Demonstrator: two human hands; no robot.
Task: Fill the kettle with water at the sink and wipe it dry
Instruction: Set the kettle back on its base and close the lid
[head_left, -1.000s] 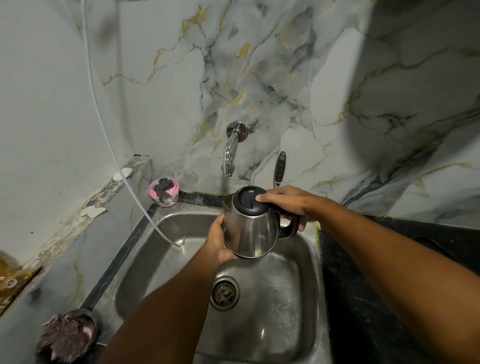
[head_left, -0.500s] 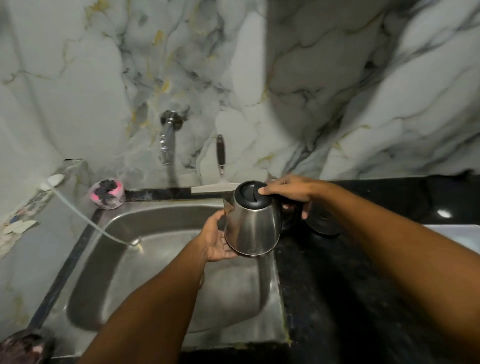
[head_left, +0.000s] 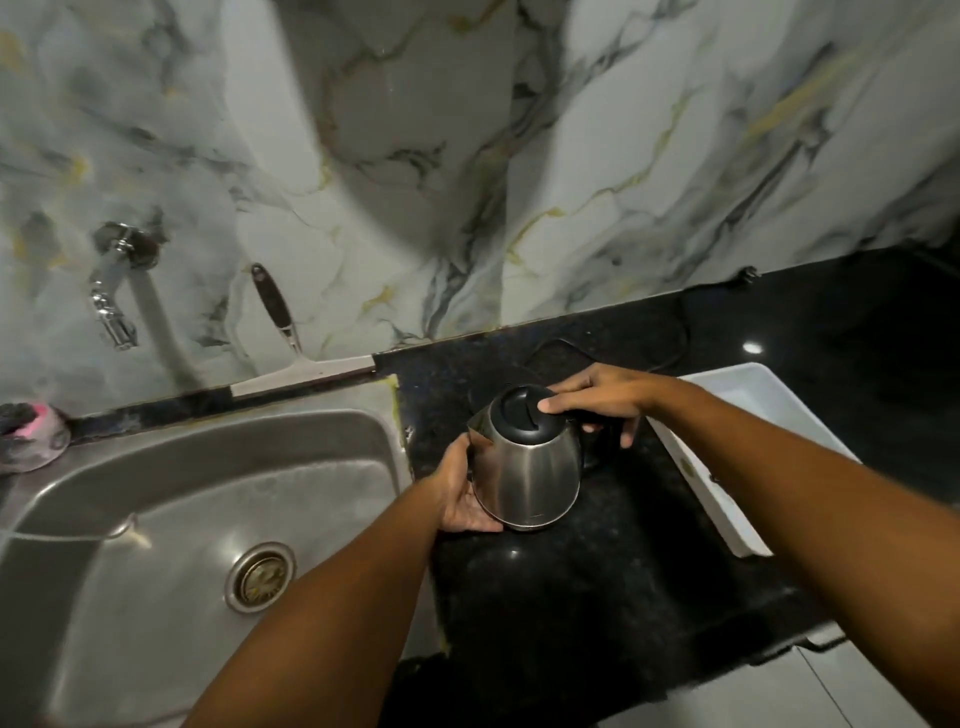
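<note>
A steel kettle (head_left: 535, 478) with a black lid sits tilted over the black counter (head_left: 571, 597), to the right of the steel sink (head_left: 171, 499). My left hand (head_left: 460, 499) cups its lower left side near the spout. My right hand (head_left: 597, 402) grips the handle from the right, thumb resting on the lid. The handle itself is mostly hidden by that hand. The wall tap (head_left: 111, 306) is at the far left, with no water running.
A squeegee (head_left: 296, 358) leans on the marble wall behind the sink. A pink scrubber holder (head_left: 31, 436) sits at the sink's back left. A white tray (head_left: 737, 452) lies right of the kettle, with a black cord (head_left: 670, 338) behind it.
Both hands have carried the kettle from over the sink, under the tap, rightward to above the black counter. My view has swung right with it.
</note>
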